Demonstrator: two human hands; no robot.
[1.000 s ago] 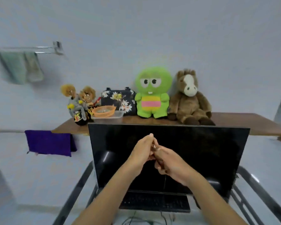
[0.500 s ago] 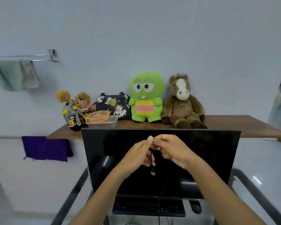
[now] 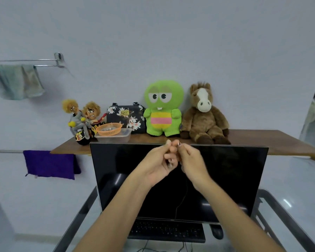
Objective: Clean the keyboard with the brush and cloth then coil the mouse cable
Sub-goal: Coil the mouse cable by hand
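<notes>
head view | left hand [image 3: 157, 161] and right hand [image 3: 193, 163] are pinching the mouse cable [image 3: 182, 199] together at frame centre, before the monitor [image 3: 235, 179] | cable is trailing down toward mouse [image 3: 216, 231], lower right beside keyboard [image 3: 166, 230] | risk: pulling upward is likely dragging the mouse off the desk, or loops are slipping loose

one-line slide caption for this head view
Both hands, left hand and right hand, pinch the mouse cable before the dark monitor, keyboard below.
</notes>
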